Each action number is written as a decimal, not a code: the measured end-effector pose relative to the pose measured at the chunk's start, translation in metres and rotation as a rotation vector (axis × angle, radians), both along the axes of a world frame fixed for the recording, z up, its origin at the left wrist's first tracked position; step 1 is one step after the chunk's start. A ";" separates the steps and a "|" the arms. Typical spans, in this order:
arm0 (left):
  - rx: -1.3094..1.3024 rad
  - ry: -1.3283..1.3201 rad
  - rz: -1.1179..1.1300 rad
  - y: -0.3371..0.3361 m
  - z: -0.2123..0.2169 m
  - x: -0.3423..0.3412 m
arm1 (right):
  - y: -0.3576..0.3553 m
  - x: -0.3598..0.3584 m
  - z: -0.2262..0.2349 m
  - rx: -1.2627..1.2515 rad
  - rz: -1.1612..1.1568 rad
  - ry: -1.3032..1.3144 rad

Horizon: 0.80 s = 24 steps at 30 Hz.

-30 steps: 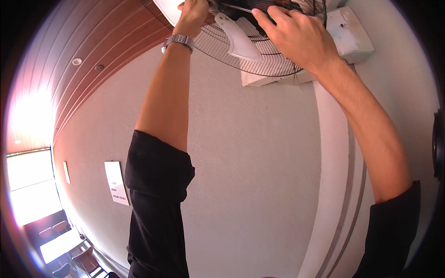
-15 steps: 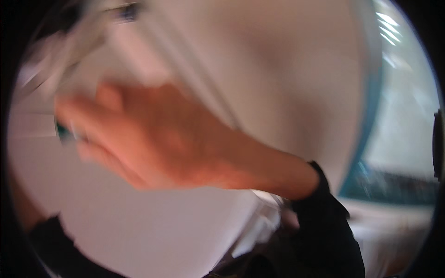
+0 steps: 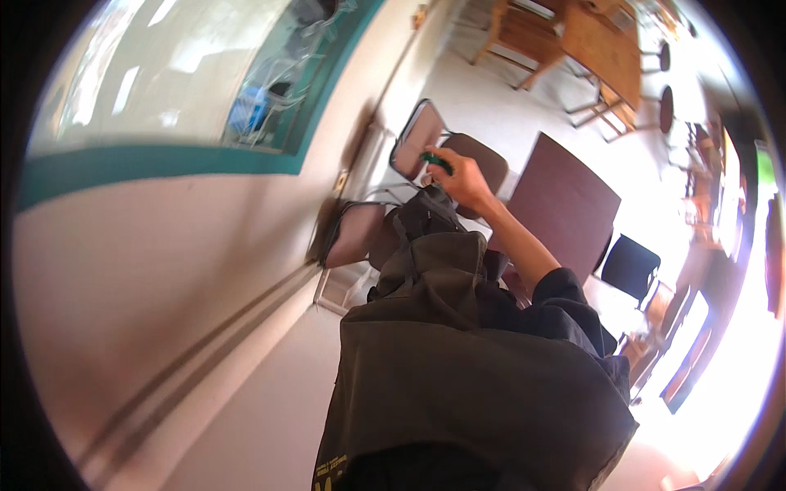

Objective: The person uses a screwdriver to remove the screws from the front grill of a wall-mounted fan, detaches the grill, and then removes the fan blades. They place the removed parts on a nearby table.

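Note:
My right hand [image 3: 463, 178] reaches down from my dark sleeve and is closed on a small green-handled tool [image 3: 435, 161]. It hovers just above a dark bag [image 3: 426, 219] that rests on a maroon chair [image 3: 354, 233] against the wall. My dark shirt [image 3: 467, 385] fills the lower middle of the view. My left hand is out of sight.
A second maroon folding chair [image 3: 417, 135] stands beyond the bag. A dark brown table [image 3: 565, 204] is to the right, with a black chair [image 3: 629, 266] past it. Wooden tables and stools [image 3: 602, 49] stand farther off. A white wall with a teal stripe [image 3: 164, 159] runs along the left.
Both hands were up at a wall fan's wire guard. The view has swung down to the floor, and my right hand now holds a green tool over the bag on the chair.

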<state>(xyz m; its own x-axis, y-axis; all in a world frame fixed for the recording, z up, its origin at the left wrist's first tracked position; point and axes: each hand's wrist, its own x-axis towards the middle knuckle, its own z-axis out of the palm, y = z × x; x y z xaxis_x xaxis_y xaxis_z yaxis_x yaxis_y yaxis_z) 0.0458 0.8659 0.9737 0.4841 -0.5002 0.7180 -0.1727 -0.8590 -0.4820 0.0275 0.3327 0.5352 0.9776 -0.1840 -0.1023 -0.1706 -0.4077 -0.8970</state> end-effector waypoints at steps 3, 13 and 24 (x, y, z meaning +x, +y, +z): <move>-0.108 0.102 -0.215 -0.040 -0.086 0.028 | -0.062 -0.057 -0.087 0.057 -0.530 -0.045; -1.114 1.185 0.154 -0.301 -0.366 0.099 | -0.226 -0.136 -0.183 0.898 -1.588 0.391; -0.217 1.615 -0.342 -0.559 -0.418 0.284 | -0.402 -0.052 -0.120 0.817 -1.352 0.015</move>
